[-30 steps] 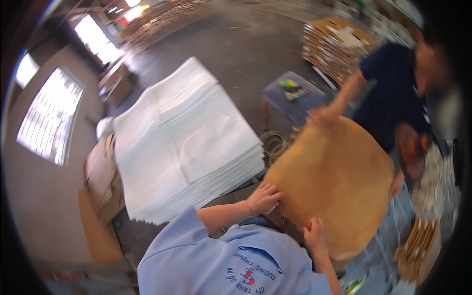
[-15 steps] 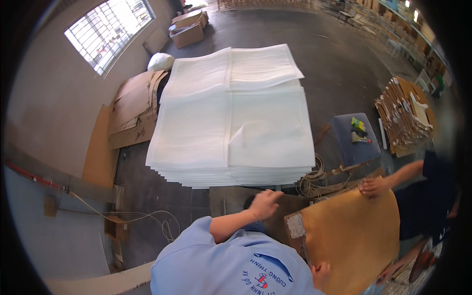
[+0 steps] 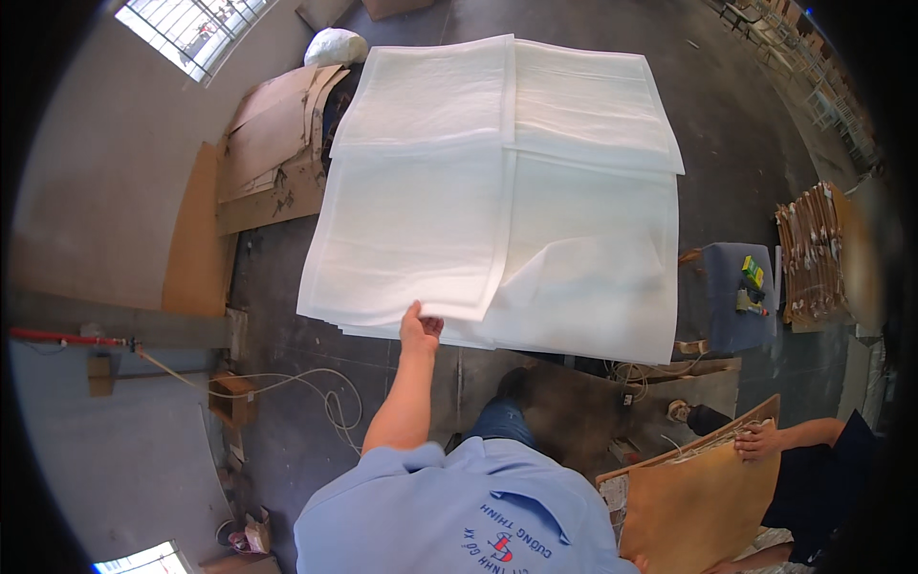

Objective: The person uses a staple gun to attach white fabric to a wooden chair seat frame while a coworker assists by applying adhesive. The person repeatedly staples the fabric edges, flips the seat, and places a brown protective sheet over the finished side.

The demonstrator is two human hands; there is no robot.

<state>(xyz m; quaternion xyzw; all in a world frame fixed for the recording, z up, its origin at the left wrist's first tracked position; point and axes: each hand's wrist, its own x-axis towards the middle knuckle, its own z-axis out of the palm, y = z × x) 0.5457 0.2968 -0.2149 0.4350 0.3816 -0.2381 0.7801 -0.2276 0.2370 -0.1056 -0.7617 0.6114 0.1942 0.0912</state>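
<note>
Left hand (image 3: pixel 422 330) pinches the white sheet's (image 3: pixel 411 234) near edge atop the stack (image 3: pixel 598 311), probably because that edge lifts freely; right hand (image 3: pixel 640 563), well apart at the tan panel (image 3: pixel 703 507), is mostly hidden, its grip unclear. A co-worker's hand (image 3: pixel 758 440) seemingly steadies the panel.

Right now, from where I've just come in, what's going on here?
The person in the blue shirt has the left hand pinching the near edge of a white sheet on top of a stack. The right hand, mostly out of view, is at the tan panel. A co-worker's hand grips that panel's upper edge. A grey stool stands right of the stack.
</note>
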